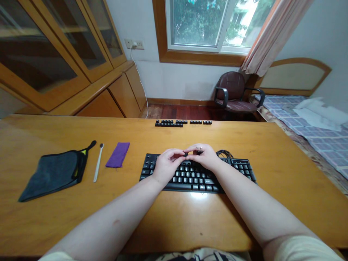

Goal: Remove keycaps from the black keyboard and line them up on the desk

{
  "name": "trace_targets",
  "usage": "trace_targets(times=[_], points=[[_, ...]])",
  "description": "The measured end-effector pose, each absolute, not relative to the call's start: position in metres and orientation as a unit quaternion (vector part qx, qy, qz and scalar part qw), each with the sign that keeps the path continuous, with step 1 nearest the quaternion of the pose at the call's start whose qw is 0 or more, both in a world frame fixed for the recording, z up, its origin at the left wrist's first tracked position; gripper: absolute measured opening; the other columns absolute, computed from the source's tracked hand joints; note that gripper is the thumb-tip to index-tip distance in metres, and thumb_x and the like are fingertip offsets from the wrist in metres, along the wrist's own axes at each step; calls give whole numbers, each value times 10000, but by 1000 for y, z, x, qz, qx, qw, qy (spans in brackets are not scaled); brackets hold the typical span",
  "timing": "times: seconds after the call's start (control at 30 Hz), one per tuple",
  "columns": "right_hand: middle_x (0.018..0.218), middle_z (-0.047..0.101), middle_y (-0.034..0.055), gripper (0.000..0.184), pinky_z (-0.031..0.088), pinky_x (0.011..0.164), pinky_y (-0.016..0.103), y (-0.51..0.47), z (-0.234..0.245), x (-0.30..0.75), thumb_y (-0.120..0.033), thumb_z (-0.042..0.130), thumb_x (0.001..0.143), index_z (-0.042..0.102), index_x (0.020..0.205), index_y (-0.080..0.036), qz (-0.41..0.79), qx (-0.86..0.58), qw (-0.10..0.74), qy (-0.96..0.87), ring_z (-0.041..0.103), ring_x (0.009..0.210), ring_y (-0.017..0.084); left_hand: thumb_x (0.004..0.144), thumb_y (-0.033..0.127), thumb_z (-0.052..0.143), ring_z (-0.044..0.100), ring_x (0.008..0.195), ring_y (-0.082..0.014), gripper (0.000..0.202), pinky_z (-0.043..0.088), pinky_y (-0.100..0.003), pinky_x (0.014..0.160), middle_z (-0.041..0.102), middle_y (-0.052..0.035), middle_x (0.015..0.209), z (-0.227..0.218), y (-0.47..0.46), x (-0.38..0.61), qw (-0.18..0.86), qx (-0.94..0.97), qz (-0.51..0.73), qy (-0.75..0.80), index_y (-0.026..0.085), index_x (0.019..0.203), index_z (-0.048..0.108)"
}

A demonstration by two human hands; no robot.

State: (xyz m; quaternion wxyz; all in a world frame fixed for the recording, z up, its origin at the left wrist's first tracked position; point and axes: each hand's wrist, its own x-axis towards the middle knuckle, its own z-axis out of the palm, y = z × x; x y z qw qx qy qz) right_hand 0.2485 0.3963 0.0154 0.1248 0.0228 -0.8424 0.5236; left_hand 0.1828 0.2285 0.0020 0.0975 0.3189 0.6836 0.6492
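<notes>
A black keyboard (185,186) lies on the wooden desk in front of me, partly covered by both hands. Over its upper rows, my left hand (170,163) and my right hand (203,156) meet at the fingertips. Pinched between them is a small black keycap (186,154), touched by the fingers of both hands. A ring shows on a finger of my right hand. The keyboard's cable (224,153) is coiled behind it. Along the desk's far edge, removed black keycaps (169,124) stand in short rows.
On the left of the desk (81,224) lie a dark grey cloth (56,172), a white toothbrush (98,163) with a dark head, and a folded purple cloth (118,154). Beyond are a glass-door cabinet (111,63), an office chair (233,90) and a bed (288,112).
</notes>
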Motion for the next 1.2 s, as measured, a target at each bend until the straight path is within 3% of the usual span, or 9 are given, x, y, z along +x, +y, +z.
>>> trace_targets(times=[0.07, 0.13, 0.23, 0.33, 0.47, 0.67, 0.93, 1.2], points=[[708, 653, 16, 278, 423, 591, 253, 396, 16, 249, -377, 712, 693, 726, 909, -203, 514, -14, 115, -850, 524, 600, 120, 749, 222, 641, 636, 861, -159, 86, 535, -315, 813, 650, -37, 909, 3, 229, 183, 80, 347, 631, 690, 185, 827, 646], [679, 630, 8, 290, 412, 588, 256, 397, 21, 250, -358, 721, 679, 724, 920, -198, 505, -39, 121, -854, 501, 587, 116, 767, 202, 613, 633, 869, -147, 201, 533, -312, 823, 612, -50, 1015, 3, 229, 184, 64, 364, 613, 698, 194, 968, 613], [704, 620, 13, 310, 408, 595, 261, 402, 39, 255, -354, 710, 680, 712, 940, -186, 507, -95, 189, -835, 489, 601, 116, 788, 166, 568, 628, 846, -127, 360, 519, -318, 841, 551, -71, 1121, 4, 228, 186, 38, 385, 572, 724, 201, 1142, 510], [638, 578, -1, 344, 380, 542, 251, 414, 68, 251, -396, 673, 707, 691, 970, -174, 502, -156, 261, -810, 443, 540, 103, 811, 148, 513, 616, 814, -116, 309, 511, -320, 838, 535, -77, 1149, 4, 228, 188, 37, 418, 537, 732, 201, 1115, 518], [721, 627, 15, 270, 394, 592, 256, 437, 90, 210, -326, 690, 687, 696, 909, -173, 419, -150, 268, -854, 501, 606, 120, 815, 136, 489, 605, 799, -119, 296, 503, -327, 839, 537, -82, 1149, 5, 228, 188, 60, 427, 529, 731, 194, 1102, 528], [797, 679, 47, 201, 426, 682, 259, 455, 46, 128, -227, 676, 695, 703, 882, -158, 286, -212, 130, -925, 590, 725, 156, 792, 117, 496, 595, 768, -125, 294, 507, -309, 787, 561, -60, 1056, 4, 228, 187, 75, 413, 535, 733, 195, 1072, 540], [1003, 683, 78, 271, 429, 786, 254, 455, 0, 118, -295, 647, 729, 696, 981, -207, 193, -202, 121, -953, 609, 912, 196, 784, 100, 495, 577, 766, -123, 298, 497, -308, 793, 559, -47, 1031, 3, 229, 187, 91, 402, 542, 733, 202, 1058, 550], [927, 700, 61, 241, 432, 719, 234, 457, -1, 118, -312, 630, 753, 702, 963, -219, 172, -227, 79, -955, 624, 847, 181, 790, 109, 490, 581, 771, -125, 289, 498, -314, 798, 561, -55, 1066, 5, 229, 187, 93, 402, 545, 730, 200, 1056, 557]])
